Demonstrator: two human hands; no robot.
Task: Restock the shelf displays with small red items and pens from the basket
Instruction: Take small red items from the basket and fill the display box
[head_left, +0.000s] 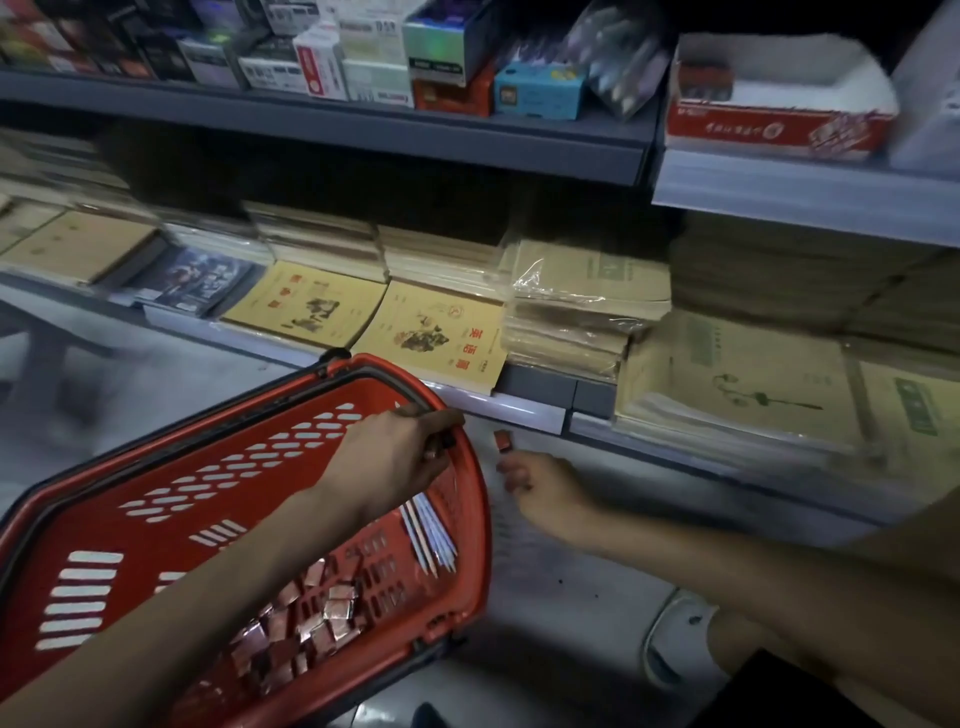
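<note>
From where I stood, the red basket (260, 499) sat tilted on the floor (597, 571) at about 7 o'clock. A heap of small red items (311, 613), squarish and shiny in clear wrap, lay tumbled at its near end, pointing every way. Just right of them, against the right wall of the basket, lay a bunch of white pens (431, 535), side by side. Their long axes ran from 11 o'clock to 5 o'clock, with the darker tips toward 5 o'clock.

The left hand (395, 457) reached across the basket. Its grip was closed, fingers curled over the far right rim.

Just outside that rim, above the floor and below the edge of the lower shelf (519, 410), one small red piece (503, 441) stood nearly on end. Its long axis ran from 12 to 6 o'clock. It was dark red and blurred. The right hand (540, 488) had it from beneath, a narrow grip with the fingertips pinched on its lower end.

Yellow notebooks (431, 332) lay on the lower shelf at 12 o'clock. At 2 o'clock, on the upper shelf, stood a red and white display box (779, 130).
</note>
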